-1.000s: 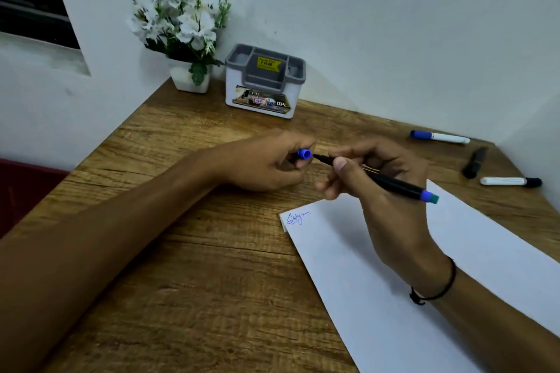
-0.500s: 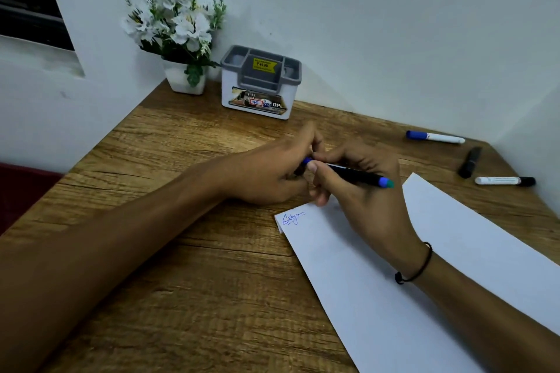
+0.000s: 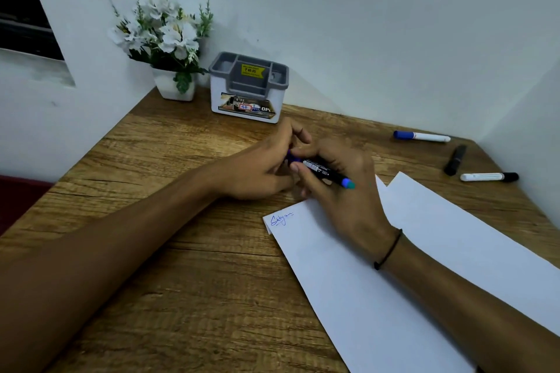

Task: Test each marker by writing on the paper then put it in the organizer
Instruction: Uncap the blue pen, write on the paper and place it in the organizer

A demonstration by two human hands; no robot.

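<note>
My right hand (image 3: 339, 191) grips a black marker (image 3: 325, 173) with a blue end, held level above the desk. My left hand (image 3: 266, 166) meets it at the tip, fingers pinched on the blue cap (image 3: 291, 157), which sits against the marker's tip. Below the hands lies white paper (image 3: 378, 281) with a short blue scribble (image 3: 281, 218) near its top-left corner. The grey-and-white organizer (image 3: 248, 89) stands at the back of the desk, beyond my left hand.
Three more markers lie at the back right: a white one with a blue cap (image 3: 421, 136), a black one (image 3: 454, 159), and a white one with a black cap (image 3: 488, 176). A pot of white flowers (image 3: 169, 48) stands left of the organizer. Walls close the desk's corners.
The cap in my left hand was apart from the marker tip a second ago; both hands came together and the cap now sits against the tip. The marker lies flatter.
</note>
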